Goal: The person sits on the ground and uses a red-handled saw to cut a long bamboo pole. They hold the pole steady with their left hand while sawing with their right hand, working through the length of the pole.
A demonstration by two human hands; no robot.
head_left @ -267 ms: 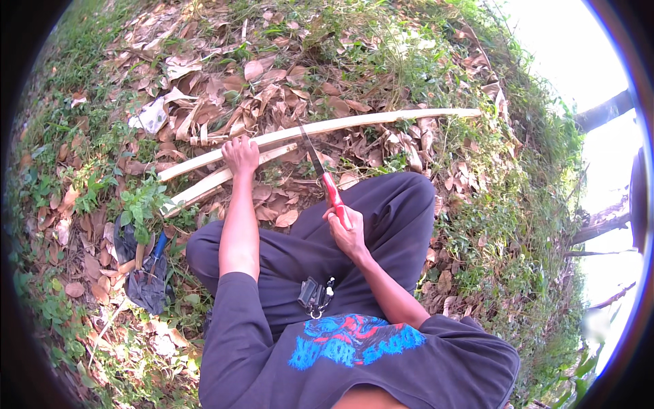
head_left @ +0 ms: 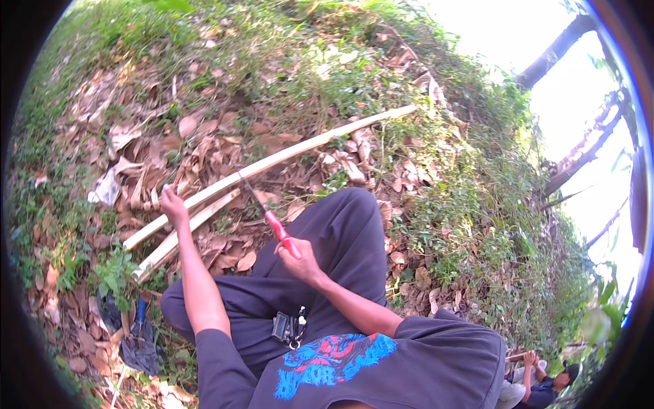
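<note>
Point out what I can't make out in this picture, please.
All in the head view:
Near end of the red-handled, dark-bladed tool: hidden inside the right hand.
Whether its blade tip touches the long, pale wooden pole: too small.
Whether the left hand grips that pole: fingers too small and blurred.
Anything inside the crumpled black plastic bag: hidden by its folds.
What the distant person at lower right is doing: too small.
</note>
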